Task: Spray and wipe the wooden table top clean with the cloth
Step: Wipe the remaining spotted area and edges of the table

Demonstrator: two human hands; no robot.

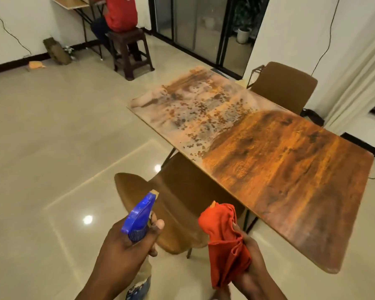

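head view: the left hand (126, 241) is wrapped around the neck of a spray bottle (140, 215) with a blue plastic trigger head; its contents are hidden. the right hand (250, 254) is closed on a bunched orange-red cloth (223, 234), soft and creased, held off the tabletop's near edge. the tabletop (290, 169) is rectangular, brown wood grain; its far end is filmed with pale wet streaks and beaded droplets, the near end bare. a brown chair (173, 204) is tucked under the left edge.
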